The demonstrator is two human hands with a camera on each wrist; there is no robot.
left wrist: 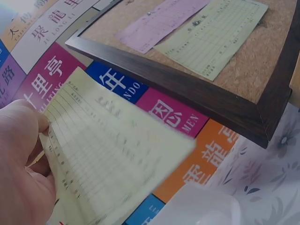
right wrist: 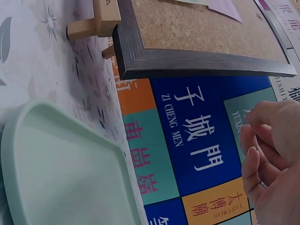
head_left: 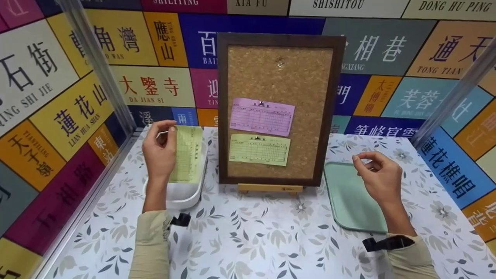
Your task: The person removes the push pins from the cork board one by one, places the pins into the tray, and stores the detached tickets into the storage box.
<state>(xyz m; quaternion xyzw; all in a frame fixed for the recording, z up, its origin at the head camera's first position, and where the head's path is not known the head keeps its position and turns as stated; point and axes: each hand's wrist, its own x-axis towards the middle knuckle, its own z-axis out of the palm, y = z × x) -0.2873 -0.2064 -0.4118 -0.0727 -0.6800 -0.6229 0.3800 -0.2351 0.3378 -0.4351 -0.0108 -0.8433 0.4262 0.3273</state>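
Observation:
My left hand [head_left: 161,149] pinches a yellow-green printed paper slip [head_left: 188,155] by its edge, above a white tray [head_left: 186,203]. In the left wrist view the slip [left wrist: 112,145] spreads away from the fingers, its form lines visible. At the right, my right hand [head_left: 378,176] hangs above a green tray [head_left: 345,201]; its fingers are curled, thumb and index tips close together. No thing shows between them. A cork board [head_left: 310,116] stands between the hands, with a pink slip [head_left: 261,118] pinned above a yellow-green slip [head_left: 259,152].
The dark-framed board rests on a wooden easel [head_left: 270,188]. Near its top sits a small pin-like thing [head_left: 279,62], too small to make out. A floral cloth [head_left: 240,240] covers the table. Walls with coloured name panels [head_left: 155,85] close in the back and sides.

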